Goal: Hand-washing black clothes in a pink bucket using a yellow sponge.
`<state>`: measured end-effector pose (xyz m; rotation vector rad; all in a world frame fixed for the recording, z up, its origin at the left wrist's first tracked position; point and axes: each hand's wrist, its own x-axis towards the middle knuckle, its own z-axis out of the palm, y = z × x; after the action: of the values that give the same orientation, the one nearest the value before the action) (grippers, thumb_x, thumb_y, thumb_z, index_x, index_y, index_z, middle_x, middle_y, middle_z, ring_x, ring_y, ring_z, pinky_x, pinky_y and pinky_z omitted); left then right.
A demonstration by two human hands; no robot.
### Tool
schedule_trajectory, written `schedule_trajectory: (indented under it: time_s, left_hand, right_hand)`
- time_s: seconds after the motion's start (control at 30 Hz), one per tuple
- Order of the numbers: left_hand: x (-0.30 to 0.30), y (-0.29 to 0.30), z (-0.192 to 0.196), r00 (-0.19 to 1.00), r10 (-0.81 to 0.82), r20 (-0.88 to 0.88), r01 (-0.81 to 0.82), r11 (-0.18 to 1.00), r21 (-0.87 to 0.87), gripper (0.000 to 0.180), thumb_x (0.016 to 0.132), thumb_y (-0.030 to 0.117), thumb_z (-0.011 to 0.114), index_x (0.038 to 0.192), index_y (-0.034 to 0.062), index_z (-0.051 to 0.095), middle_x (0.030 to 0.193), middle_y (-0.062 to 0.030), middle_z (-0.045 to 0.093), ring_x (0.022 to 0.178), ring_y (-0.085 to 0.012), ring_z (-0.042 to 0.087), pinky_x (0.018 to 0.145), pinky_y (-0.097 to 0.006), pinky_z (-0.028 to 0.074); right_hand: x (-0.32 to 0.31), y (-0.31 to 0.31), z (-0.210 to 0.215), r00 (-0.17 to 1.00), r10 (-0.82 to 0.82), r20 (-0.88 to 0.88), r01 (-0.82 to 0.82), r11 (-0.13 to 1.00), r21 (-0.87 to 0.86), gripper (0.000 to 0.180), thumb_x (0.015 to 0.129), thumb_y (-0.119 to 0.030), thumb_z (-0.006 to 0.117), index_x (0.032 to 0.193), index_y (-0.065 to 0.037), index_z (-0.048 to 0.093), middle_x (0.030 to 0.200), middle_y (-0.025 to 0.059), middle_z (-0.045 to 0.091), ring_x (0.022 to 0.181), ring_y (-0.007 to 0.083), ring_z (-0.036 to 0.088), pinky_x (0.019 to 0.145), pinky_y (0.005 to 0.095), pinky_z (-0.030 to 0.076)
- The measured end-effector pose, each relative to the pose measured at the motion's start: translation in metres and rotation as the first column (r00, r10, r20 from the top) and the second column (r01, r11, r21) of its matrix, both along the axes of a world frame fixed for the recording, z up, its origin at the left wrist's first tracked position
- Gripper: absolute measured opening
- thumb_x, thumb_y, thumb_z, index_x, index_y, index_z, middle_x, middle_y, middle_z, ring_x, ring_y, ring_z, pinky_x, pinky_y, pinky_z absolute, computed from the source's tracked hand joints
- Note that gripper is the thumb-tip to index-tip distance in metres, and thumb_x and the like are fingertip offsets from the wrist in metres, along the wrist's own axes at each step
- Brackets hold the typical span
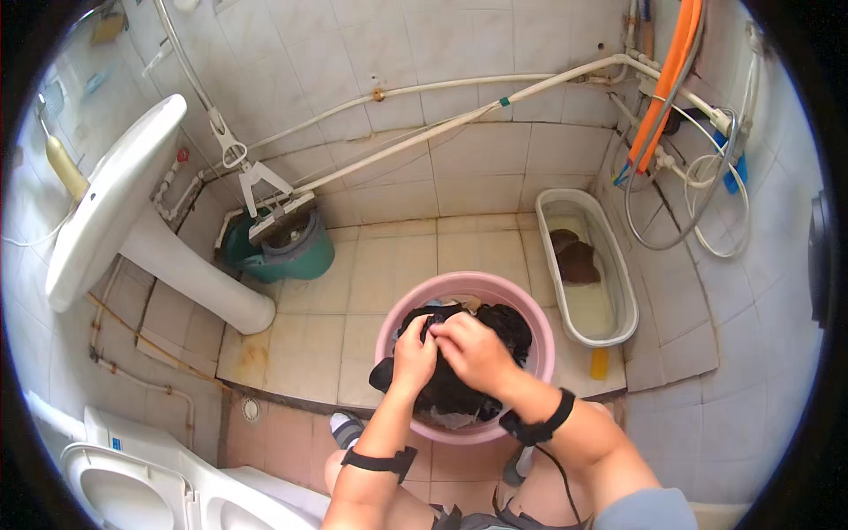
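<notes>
Over a pink basin [546,353] on the floor, my two hands meet. My left hand [414,355] is closed, its fingertips pinching a black garment [449,389]. Beside it my right hand [474,349] is closed too, thumb and fingers pressed together on the same dark cloth near the left fingertips. The garment hangs down from the hands onto a heap of mostly black clothes [508,331] in the basin. A pale piece of cloth shows at the heap's near side. Exactly what part of the garment is pinched is hidden by my fingers.
Right of the basin stands a long white tub [632,314] with water and a brown cloth-like thing [576,258]. A green mop bucket [309,256] with a mop, a pedestal sink [199,265] and a toilet [128,490] stand left. Hoses [664,97] hang at the right wall.
</notes>
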<state>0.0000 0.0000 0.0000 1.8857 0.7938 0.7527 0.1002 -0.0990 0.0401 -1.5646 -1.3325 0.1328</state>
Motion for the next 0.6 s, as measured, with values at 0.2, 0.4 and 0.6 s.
schedule_trajectory:
  time_s: [0.2, 0.4, 0.6]
  left_hand:
    - [0.004, -0.038, -0.003, 0.999, 0.024, -0.049, -0.027, 0.999, -0.047, 0.026, 0.089, 0.014, 0.055, 0.112, 0.0025, 0.059, 0.099, -0.0208, 0.065, 0.092, -0.0337, 0.065, 0.079, -0.038, 0.049]
    - [0.001, -0.024, -0.004, 0.990, -0.093, 0.109, 0.118, 0.962, -0.247, 0.026, 0.093, 0.016, 0.055, 0.113, -0.0012, 0.058, 0.101, -0.0142, 0.066, 0.095, -0.0212, 0.062, 0.085, -0.031, 0.047]
    - [-0.015, -0.011, 0.028, 0.922, -0.078, 0.379, 0.288, 0.791, -0.540, 0.024, 0.095, 0.012, 0.053, 0.115, -0.0002, 0.057, 0.107, -0.0048, 0.062, 0.100, -0.0118, 0.056, 0.089, -0.026, 0.044]
  right_hand:
    - [0.015, -0.018, -0.010, 0.999, -0.035, -0.015, 0.034, 0.996, -0.083, 0.013, 0.082, -0.004, 0.063, 0.095, -0.001, 0.063, 0.090, 0.0143, 0.059, 0.084, 0.0313, 0.060, 0.074, 0.0361, 0.049]
    - [0.056, -0.022, -0.020, 0.998, 0.027, -0.057, -0.038, 0.977, -0.208, 0.018, 0.085, -0.010, 0.062, 0.101, -0.003, 0.061, 0.099, 0.0141, 0.063, 0.090, 0.0285, 0.062, 0.081, 0.0361, 0.049]
    - [0.080, -0.043, -0.011, 0.773, 0.153, -0.615, -0.403, 0.868, -0.291, 0.028, 0.087, -0.016, 0.063, 0.112, -0.003, 0.059, 0.096, 0.0068, 0.065, 0.085, 0.0111, 0.060, 0.078, 0.0300, 0.049]
